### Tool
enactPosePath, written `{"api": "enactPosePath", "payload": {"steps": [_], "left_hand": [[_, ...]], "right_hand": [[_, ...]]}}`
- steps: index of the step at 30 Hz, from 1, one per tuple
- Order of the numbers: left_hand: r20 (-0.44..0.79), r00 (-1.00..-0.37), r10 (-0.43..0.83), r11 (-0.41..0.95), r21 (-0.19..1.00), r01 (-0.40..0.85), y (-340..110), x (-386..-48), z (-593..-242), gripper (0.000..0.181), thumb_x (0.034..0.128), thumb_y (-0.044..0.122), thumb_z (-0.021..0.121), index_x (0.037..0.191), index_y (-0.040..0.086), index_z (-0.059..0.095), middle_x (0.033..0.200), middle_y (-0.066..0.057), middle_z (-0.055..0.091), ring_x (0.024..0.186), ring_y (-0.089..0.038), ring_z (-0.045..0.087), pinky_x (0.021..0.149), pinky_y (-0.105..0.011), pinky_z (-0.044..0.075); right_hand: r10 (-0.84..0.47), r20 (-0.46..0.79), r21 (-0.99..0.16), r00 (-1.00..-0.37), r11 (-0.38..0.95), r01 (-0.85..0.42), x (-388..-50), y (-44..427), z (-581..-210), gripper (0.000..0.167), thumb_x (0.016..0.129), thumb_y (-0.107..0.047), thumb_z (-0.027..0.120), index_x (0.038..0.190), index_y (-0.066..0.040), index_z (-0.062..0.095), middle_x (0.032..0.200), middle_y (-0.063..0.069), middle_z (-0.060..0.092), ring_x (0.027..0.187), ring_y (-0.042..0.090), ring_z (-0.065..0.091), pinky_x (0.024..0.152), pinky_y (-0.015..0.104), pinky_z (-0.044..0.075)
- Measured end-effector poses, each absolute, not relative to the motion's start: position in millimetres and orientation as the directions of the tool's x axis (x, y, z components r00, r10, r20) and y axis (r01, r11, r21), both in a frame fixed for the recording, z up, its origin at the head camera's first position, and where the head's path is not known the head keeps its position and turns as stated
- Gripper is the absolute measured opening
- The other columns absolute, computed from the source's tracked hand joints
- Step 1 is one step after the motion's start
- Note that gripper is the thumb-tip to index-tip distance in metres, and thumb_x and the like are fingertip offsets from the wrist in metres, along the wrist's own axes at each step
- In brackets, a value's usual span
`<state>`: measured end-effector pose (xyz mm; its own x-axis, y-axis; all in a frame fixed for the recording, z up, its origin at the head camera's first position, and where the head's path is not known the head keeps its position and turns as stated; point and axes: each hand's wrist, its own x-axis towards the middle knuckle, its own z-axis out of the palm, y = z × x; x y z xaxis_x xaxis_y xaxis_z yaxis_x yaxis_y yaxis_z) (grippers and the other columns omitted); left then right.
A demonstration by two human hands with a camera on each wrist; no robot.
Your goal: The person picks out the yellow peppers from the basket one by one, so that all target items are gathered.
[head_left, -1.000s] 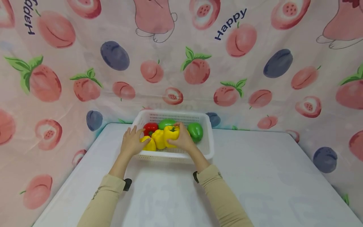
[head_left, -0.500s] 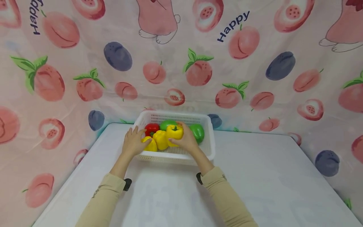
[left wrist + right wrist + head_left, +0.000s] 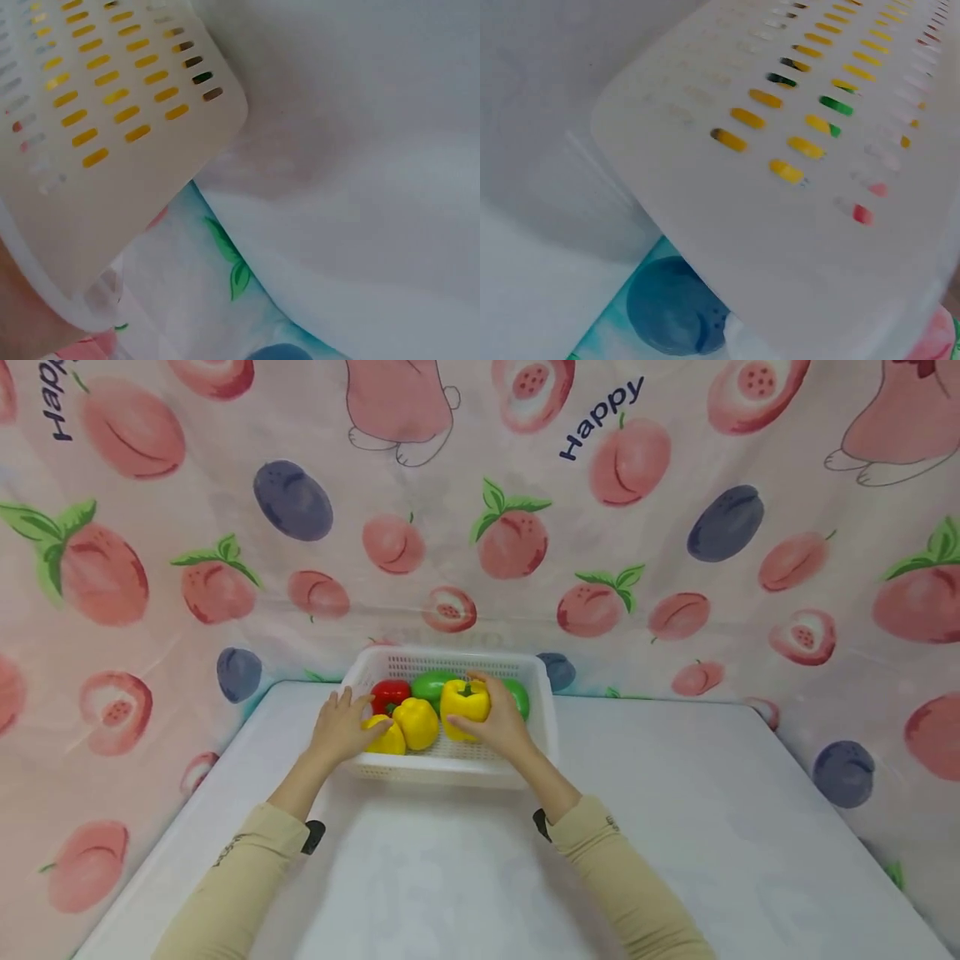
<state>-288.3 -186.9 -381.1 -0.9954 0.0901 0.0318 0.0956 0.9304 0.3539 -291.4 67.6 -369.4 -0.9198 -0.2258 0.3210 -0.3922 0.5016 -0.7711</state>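
Note:
A white plastic basket holds several bell peppers. My right hand grips a yellow bell pepper, stem up, between thumb and fingers above the basket. At the basket's left end is my left hand, its fingers spread and its thumb touching another yellow bell pepper. Between the hands lies a third yellow bell pepper. Behind them sit a red bell pepper and a green bell pepper. A second green bell pepper is partly hidden behind my right hand.
The basket stands near the back edge of the white table. A fruit-printed cloth hangs close behind it and along the sides. In both wrist views the basket's slotted wall fills much of the picture.
My right hand has moved the yellow bell pepper rightward, opening a gap beside the middle yellow one. The left hand keeps its place at the basket's left end. The head view has shifted slightly.

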Motion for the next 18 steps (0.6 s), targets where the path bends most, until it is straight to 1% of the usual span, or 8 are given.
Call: {"api": "enactPosePath", "payload": {"steps": [4, 9, 11, 16, 18], "left_hand": [[0.010, -0.996, 0.094, 0.925, 0.370, 0.091, -193.6, -288.3, -374.8, 0.078, 0.0914, 0.051, 0.048, 0.145, -0.002, 0.028, 0.151, -0.035, 0.015, 0.138, -0.054, 0.011, 0.110, -0.066, 0.015], [-0.003, -0.989, 0.148, 0.918, 0.372, 0.136, -200.2, -289.1, -375.6, 0.087, 0.0890, 0.058, 0.048, 0.147, -0.001, 0.022, 0.152, -0.032, 0.015, 0.140, -0.051, 0.010, 0.110, -0.066, 0.014], [-0.005, -0.985, 0.170, 0.919, 0.363, 0.157, -203.1, -289.7, -377.5, 0.086, 0.0886, 0.057, 0.049, 0.147, 0.000, 0.023, 0.152, -0.031, 0.015, 0.140, -0.051, 0.010, 0.110, -0.066, 0.014], [0.004, -0.976, 0.218, 0.909, 0.362, 0.205, -208.6, -292.1, -380.7, 0.080, 0.0902, 0.052, 0.051, 0.146, -0.001, 0.026, 0.152, -0.032, 0.013, 0.141, -0.050, 0.007, 0.114, -0.063, 0.006], [0.008, -0.975, 0.220, 0.905, 0.372, 0.207, -209.2, -293.1, -381.3, 0.079, 0.0907, 0.052, 0.050, 0.146, 0.000, 0.027, 0.152, -0.033, 0.013, 0.141, -0.049, 0.007, 0.114, -0.063, 0.005]], "right_hand": [[-0.261, 0.275, -0.790, -0.925, 0.486, -0.372, -285.0, 70.4, -363.2, 0.070, 0.078, -0.028, 0.077, 0.138, -0.013, 0.042, 0.140, 0.011, 0.043, 0.124, 0.028, 0.044, 0.108, 0.045, 0.040], [-0.267, 0.254, -0.789, -0.930, 0.498, -0.359, -277.6, 79.1, -357.1, 0.070, 0.078, -0.029, 0.077, 0.137, -0.015, 0.042, 0.139, 0.010, 0.041, 0.124, 0.027, 0.043, 0.108, 0.045, 0.039], [-0.267, 0.251, -0.785, -0.931, 0.507, -0.357, -275.1, 83.2, -355.1, 0.071, 0.078, -0.029, 0.077, 0.138, -0.015, 0.042, 0.139, 0.009, 0.042, 0.124, 0.027, 0.043, 0.108, 0.045, 0.039], [-0.267, 0.255, -0.779, -0.929, 0.512, -0.362, -271.5, 91.7, -352.5, 0.074, 0.076, -0.028, 0.078, 0.138, -0.013, 0.041, 0.139, 0.010, 0.042, 0.122, 0.027, 0.046, 0.106, 0.044, 0.042], [-0.269, 0.260, -0.782, -0.927, 0.504, -0.366, -270.2, 93.8, -352.1, 0.074, 0.077, -0.028, 0.078, 0.138, -0.013, 0.040, 0.140, 0.010, 0.042, 0.121, 0.027, 0.047, 0.105, 0.044, 0.043]]}}
